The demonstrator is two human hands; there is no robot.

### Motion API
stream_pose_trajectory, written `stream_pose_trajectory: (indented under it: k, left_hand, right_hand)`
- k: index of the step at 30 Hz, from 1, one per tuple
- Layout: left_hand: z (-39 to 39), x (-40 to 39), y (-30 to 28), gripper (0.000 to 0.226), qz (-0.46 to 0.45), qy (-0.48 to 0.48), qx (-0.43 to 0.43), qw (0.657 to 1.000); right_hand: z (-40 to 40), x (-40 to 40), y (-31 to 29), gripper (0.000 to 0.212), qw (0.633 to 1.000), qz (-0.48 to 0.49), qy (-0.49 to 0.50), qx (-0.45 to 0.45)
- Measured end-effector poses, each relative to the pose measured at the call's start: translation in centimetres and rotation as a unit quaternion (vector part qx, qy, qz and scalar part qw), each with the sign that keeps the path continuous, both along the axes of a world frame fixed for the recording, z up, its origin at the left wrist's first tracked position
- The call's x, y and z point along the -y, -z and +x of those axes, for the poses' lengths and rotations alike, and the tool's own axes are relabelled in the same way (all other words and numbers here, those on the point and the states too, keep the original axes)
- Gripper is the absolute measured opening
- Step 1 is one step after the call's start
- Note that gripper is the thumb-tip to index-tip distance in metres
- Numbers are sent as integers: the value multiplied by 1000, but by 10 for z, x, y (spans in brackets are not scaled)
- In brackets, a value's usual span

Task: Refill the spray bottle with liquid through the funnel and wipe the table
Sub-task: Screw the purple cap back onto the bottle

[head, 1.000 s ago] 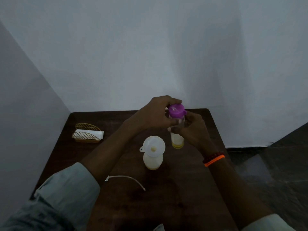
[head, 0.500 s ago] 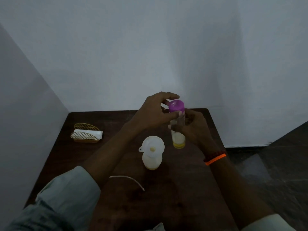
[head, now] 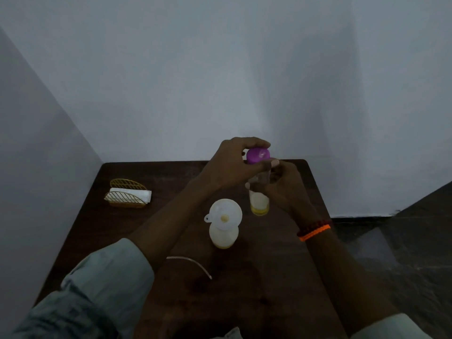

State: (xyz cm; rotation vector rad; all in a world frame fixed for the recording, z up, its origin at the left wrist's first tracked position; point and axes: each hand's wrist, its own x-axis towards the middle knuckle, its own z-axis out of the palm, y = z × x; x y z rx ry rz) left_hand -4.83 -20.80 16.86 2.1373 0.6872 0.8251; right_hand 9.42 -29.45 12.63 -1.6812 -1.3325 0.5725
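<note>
The bottle (head: 258, 201) with the purple cap (head: 258, 155) stands on the table (head: 244, 302), upright, a little yellowish liquid at its bottom. The right hand (head: 283, 189) curls round its clear body from the right, and the left hand (head: 230, 165) comes over the top, fingers and thumb pinching the cap between them. Whether the cap is going on or coming off I cannot tell from here; it looks like a twist either way.

To do it well, I would say the right hand should grip low enough to stop the bottle turning, and keep its base flat on the wood. The left fingers should turn the cap level, not cocked, so the thread runs true and nothing slops out.

Just below the left wrist, nearer the person, stands the spray bottle (head: 223, 233) with the white funnel (head: 225, 215) seated in its neck, apart from both hands. Nearer still, under the left forearm, lies a thin white tube (head: 193, 263), probably the sprayer's dip tube.

Well off to the left of the left fingers sits a gold wire holder (head: 127, 199) with a folded white cloth (head: 132, 193) in it.

Counted: two bottles, one cap, one funnel, one tube, one holder, one cloth, two hands.
</note>
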Motion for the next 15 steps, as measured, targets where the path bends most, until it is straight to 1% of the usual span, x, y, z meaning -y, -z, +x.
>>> stream_pose_trajectory:
  k: [2,6,8,12,15]
  left_hand:
    - [-2,-3,-2,46,3,-6,3,1000]
    - [-12,-8,-5,56,-4,-22,1,1000]
    - [-17,-11,-5,56,-14,-32,10,999]
    - [-17,-8,-1,47,-10,-23,23,999]
    - [-9,0,2,58,-2,-25,28,999]
  right_hand:
    - [-1,0,-1,42,1000,-3,2,-1]
    - [6,0,-4,51,999,18,6,25]
    - [10,0,-4,52,999,26,9,27]
    - [9,0,-4,51,999,34,20,13]
    - [3,-1,-4,44,1000,17,13,4]
